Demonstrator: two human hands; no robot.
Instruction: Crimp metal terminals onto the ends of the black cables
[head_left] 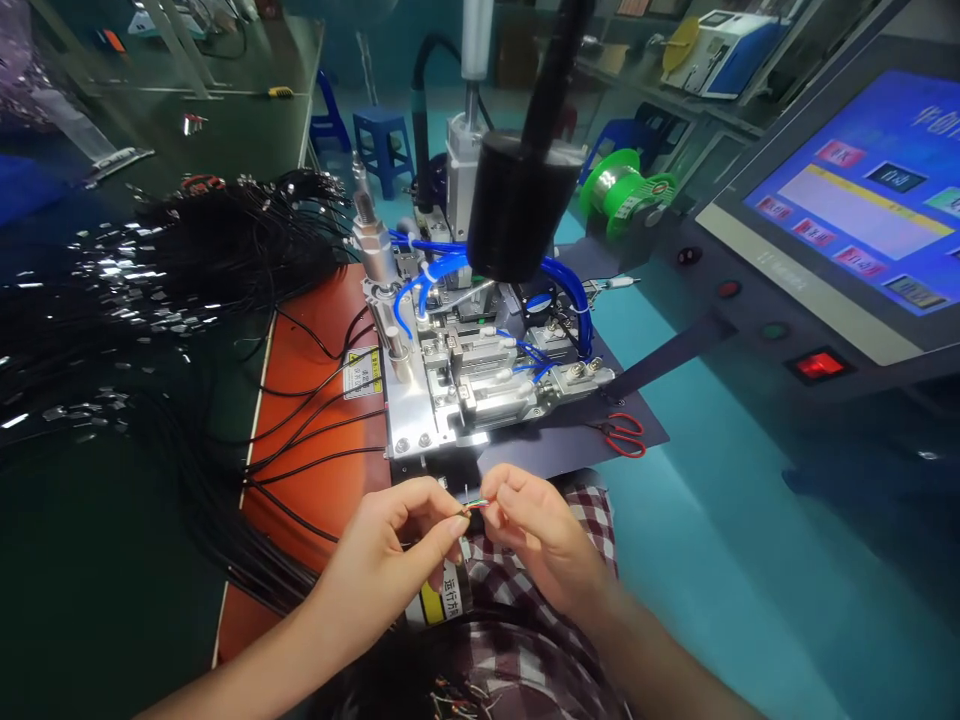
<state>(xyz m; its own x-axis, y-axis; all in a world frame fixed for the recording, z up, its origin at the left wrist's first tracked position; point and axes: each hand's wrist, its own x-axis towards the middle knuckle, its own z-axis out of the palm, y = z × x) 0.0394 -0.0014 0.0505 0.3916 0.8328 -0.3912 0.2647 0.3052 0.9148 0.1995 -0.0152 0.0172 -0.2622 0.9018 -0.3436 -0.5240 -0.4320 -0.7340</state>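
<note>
Thin coloured wires (475, 504), red, green and white, stretch between my two hands in front of the metal machine. My left hand (401, 540) pinches them at their left side between thumb and index finger. The fingers of my right hand (536, 525) are pressed together around the right ends of the wires. Both hands are above the checkered cloth on my lap (525, 660), just in front of the machine (480, 370). A yellow and white label (444, 598) shows beneath my left hand.
Black cables (217, 240) are heaped at the left, some running over the orange surface (311, 400). Red-handled scissors (624, 435) lie right of the machine. A control screen (862, 200) and green spool (622, 190) stand farther right. More wire ends (461, 700) lie low in view.
</note>
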